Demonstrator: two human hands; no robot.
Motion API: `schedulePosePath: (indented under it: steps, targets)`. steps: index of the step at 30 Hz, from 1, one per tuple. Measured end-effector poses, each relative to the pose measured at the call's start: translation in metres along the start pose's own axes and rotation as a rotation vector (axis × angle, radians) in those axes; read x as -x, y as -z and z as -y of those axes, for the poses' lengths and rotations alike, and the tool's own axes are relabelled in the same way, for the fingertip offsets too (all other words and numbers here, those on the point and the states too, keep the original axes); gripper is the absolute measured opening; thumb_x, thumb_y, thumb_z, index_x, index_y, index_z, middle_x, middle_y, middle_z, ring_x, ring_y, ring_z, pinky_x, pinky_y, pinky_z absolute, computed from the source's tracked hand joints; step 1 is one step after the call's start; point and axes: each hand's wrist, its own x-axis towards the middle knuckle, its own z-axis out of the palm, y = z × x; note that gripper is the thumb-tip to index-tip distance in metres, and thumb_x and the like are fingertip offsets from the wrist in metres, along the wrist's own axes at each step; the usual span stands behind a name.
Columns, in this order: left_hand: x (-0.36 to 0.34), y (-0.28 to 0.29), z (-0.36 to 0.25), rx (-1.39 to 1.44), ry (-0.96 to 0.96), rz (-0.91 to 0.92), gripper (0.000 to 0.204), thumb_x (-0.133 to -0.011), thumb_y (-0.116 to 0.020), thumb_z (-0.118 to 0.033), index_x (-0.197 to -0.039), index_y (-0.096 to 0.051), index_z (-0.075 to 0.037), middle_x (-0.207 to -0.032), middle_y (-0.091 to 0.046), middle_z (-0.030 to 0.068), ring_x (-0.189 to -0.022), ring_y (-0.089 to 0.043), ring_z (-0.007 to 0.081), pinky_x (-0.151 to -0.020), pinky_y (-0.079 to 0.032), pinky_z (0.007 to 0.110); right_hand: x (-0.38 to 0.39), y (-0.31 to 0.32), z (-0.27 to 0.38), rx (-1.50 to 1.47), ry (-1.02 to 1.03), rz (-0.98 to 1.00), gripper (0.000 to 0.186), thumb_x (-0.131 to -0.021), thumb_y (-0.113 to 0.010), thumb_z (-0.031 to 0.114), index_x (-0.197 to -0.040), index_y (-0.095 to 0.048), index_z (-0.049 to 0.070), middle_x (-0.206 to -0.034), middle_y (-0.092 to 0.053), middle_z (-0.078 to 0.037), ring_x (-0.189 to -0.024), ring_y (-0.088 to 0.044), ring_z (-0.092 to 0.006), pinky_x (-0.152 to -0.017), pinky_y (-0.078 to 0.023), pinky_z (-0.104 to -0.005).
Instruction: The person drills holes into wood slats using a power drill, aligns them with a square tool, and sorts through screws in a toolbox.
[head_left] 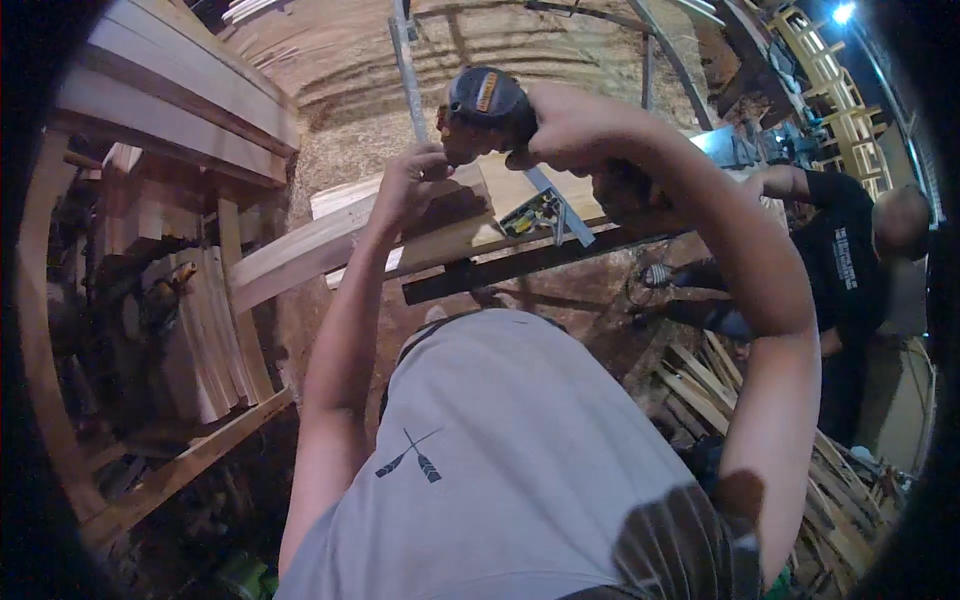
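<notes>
Nearest the wearer is the grey shirt (500, 420), its front printed with a crossed motif. Beyond it, a dark beam (530, 264) runs alongside the near edge of a pale plank (450, 245). A square (553, 212) with a metal blade lies at that near edge, the blade pointing toward the beam. The power tool (490, 100), dark and bulky, is above the plank's far edge; the right hand (565, 130) is wrapped around its grip. The left hand (412, 180) is at the tool's front end, fingers curled and narrow; whether they pinch anything cannot be determined. In this inspector's judgement, the tool is rigid, fairly heavy and top-weighted, best held by the grip with support near the front; its casing could prove slippery in a dusty or damp palm. Farther out are a metal strip (408, 70), the dusty ground (340, 110), stacked boards (190, 85) to the left, and a co-worker (848, 255) in black to the right. The tool's working tip is obscured by the left fingers, its lower end is lost behind the right forearm, and the rim areas are too dark to assess.
</notes>
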Motion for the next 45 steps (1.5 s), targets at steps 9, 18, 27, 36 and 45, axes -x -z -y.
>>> schedulePosePath:
  steps: [9,18,27,36,45]
  targets:
    - [0.008,-0.013,0.024,0.016,0.008,-0.063,0.016,-0.082,-0.067,0.003,-0.098,-0.069,0.001,-0.102,-0.066,0.007,-0.097,-0.062,0.0165,-0.086,-0.049,0.028,-0.023,0.002,-0.003,0.076,-0.002,0.061,0.027,-0.076,-0.07,0.017,-0.091,-0.061,-0.003,-0.058,-0.055,-0.01,-0.043,-0.055,-0.021,-0.037,-0.045,-0.036]
    - [0.008,-0.013,0.03,0.074,0.095,-0.014,0.014,-0.084,-0.068,-0.002,-0.097,-0.068,0.002,-0.093,-0.065,0.0043,-0.089,-0.061,0.0148,-0.081,-0.047,0.025,-0.016,0.01,0.017,0.12,0.027,0.065,0.028,-0.073,-0.072,0.02,-0.087,-0.061,-0.001,-0.059,-0.055,-0.007,-0.047,-0.053,-0.0169,-0.041,-0.043,-0.0324]
    - [0.009,-0.013,0.026,0.118,0.131,-0.075,0.012,-0.084,-0.067,-0.002,-0.095,-0.069,0.001,-0.092,-0.066,0.006,-0.089,-0.062,0.0147,-0.081,-0.047,0.027,-0.031,0.01,0.014,0.175,0.032,0.116,0.021,-0.071,-0.069,0.015,-0.081,-0.058,0.001,-0.057,-0.053,-0.008,-0.046,-0.054,-0.0184,-0.04,-0.044,-0.0339]
    - [0.014,-0.008,0.028,-0.196,0.012,-0.048,0.017,-0.084,-0.064,-0.002,-0.099,-0.067,0.003,-0.102,-0.064,0.014,-0.092,-0.063,0.0291,-0.082,-0.05,0.034,-0.051,0.017,0.012,0.254,0.08,0.208,0.014,-0.067,-0.061,0.004,-0.08,-0.056,0.001,-0.058,-0.053,-0.009,-0.046,-0.054,-0.0188,-0.04,-0.043,-0.0357]
    - [0.035,-0.011,-0.024,-0.838,-0.113,-0.001,0.085,-0.066,-0.077,-0.057,-0.117,-0.054,0.006,-0.121,-0.051,0.0223,-0.115,-0.048,0.0395,-0.097,-0.042,0.045,-0.056,0.021,0.013,0.243,-0.082,0.207,0.013,-0.066,-0.058,0.002,-0.079,-0.055,0.002,-0.055,-0.051,-0.009,-0.042,-0.05,-0.0194,-0.037,-0.041,-0.0356]
